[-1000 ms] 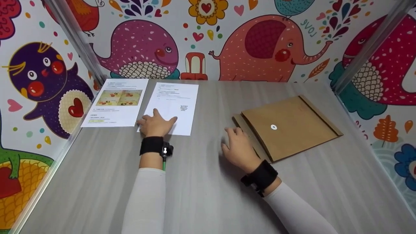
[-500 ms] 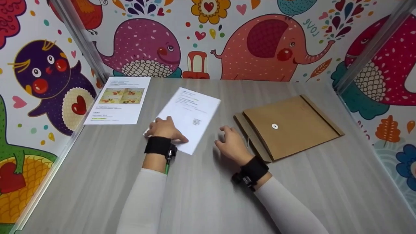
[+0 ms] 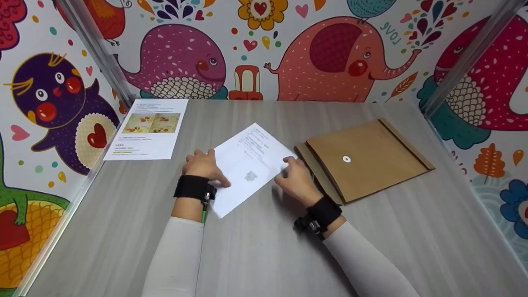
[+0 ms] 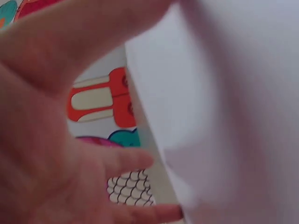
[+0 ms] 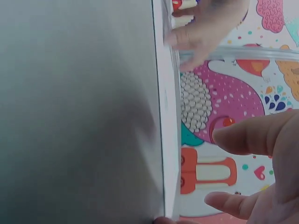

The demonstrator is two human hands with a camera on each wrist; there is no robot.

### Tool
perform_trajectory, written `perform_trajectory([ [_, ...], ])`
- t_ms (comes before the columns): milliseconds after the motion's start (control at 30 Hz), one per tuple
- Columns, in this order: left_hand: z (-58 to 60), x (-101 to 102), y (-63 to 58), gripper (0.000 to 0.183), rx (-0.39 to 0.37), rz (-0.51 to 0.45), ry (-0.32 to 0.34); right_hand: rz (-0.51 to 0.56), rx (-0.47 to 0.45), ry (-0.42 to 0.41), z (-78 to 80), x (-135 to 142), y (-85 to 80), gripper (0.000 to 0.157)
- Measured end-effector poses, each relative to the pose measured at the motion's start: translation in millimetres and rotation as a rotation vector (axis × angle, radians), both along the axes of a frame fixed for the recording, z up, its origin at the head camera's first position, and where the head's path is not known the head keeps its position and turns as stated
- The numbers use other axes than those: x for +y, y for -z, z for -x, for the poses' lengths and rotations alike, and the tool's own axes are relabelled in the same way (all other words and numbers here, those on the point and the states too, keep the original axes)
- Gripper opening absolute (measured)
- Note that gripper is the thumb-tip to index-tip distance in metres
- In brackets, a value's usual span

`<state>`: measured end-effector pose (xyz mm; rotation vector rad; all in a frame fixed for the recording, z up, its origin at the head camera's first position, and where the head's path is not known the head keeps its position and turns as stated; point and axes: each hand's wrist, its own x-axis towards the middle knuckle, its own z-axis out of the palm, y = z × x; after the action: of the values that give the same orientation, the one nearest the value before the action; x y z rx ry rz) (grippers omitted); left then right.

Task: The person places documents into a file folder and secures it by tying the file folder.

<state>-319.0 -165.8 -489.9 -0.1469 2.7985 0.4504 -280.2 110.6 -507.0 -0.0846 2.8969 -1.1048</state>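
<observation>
One grey wood-grain desk [image 3: 247, 255]. On its right side, brown paper envelope [image 3: 371, 159], lying flat. Far left, white sheet with colour picture [image 3: 144, 142]. Between them, white sheet printed with text [image 3: 243, 163], lying askew. Left hand [image 3: 202, 167]: fingers extended, resting on this middle sheet. Right hand [image 3: 300, 183]: fingers loosely bent, gripping nothing, at its right corner; contact cannot be told. On the envelope, round white button [image 3: 346, 159].

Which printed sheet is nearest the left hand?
The slanted sheet between left hand and right hand; the other sheet with the colour picture lies farther left, untouched.
</observation>
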Motion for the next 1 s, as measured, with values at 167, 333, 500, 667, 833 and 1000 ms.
perform_trajectory([
  [167,-5.1,-12.1,-4.5,0.109,0.005,-0.03,0.088,0.005,0.029,0.038,4.7,10.0,2.6,0.067],
  [333,-3.2,-9.7,-3.1,0.114,0.023,-0.057,0.116,-0.055,0.01,0.053,4.8,9.4,5.0,0.073],
  [500,-1.4,-5.2,1.3,0.121,0.027,-0.074,0.092,-0.099,0.007,0.063,6.0,7.7,7.2,0.077],
  [667,-2.3,-1.8,2.8,0.121,0.036,-0.062,0.1,-0.139,0.002,0.047,6.9,4.6,6.2,0.078],
  [833,-2.9,2.0,2.4,0.119,0.04,-0.049,0.117,-0.059,-0.032,0.058,6.9,2.5,6.2,0.077],
  [1000,-3.7,8.4,1.3,0.115,0.042,-0.03,0.122,0.142,-0.051,0.113,7.5,1.9,7.6,0.083],
])
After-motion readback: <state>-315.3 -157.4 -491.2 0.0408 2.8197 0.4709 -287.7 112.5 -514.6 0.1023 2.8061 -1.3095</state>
